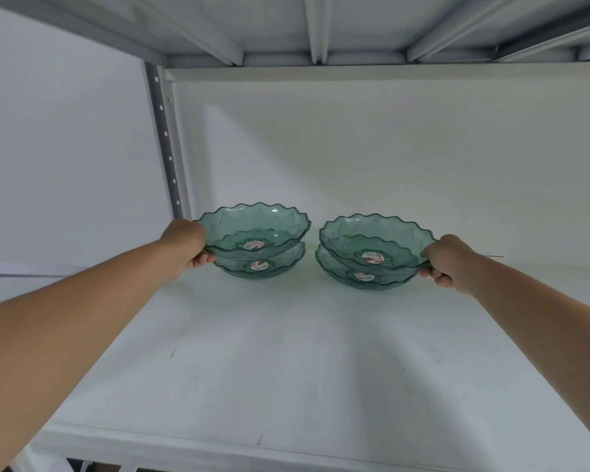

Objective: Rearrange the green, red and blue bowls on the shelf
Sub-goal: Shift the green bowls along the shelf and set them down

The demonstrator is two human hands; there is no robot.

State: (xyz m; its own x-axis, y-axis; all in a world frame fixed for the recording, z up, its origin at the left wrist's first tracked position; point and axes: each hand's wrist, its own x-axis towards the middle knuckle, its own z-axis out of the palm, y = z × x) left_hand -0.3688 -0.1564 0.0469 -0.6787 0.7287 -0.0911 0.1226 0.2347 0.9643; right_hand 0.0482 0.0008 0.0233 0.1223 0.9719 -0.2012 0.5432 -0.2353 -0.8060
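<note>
Two hands, left hand (pixel 188 247) and right hand (pixel 448 264), grip green bowls (pixel 252 229).

Both arms stretched forward, left hand (pixel 188 248) and right hand (pixel 448 264) closed in grip

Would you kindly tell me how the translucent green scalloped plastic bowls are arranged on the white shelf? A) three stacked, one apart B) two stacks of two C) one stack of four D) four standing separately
B: the left stack of translucent green scalloped plastic bowls and the right stack each show two rims.

Sticker print in the green bowls (pixel 254 229) too small; thumbs behind the rims.
</note>
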